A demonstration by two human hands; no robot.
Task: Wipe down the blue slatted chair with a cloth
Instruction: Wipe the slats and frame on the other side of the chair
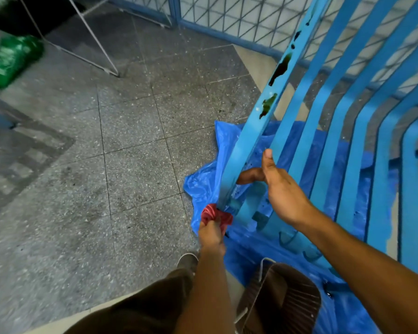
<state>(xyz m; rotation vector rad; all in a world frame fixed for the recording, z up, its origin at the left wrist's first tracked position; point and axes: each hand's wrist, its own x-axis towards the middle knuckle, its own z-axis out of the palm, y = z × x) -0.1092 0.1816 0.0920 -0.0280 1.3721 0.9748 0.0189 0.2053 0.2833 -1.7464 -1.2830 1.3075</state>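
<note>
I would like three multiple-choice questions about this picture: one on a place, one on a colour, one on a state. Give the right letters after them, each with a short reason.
1. Where does the blue plastic sheet lie?
A. on the floor under the chair
B. draped over the chair's top
C. rolled up against the fence

2. What colour is the cloth?
A. white
B. red
C. yellow

3. In what state is the leftmost slat?
A. spotless
B. snapped in two
C. marked with dark stains

Answers: 1 A, the sheet spreads on the floor below the slats. 2 B, the left hand grips a red cloth at the slat's lower end. 3 C, dark blotches show along its upper part.
</note>
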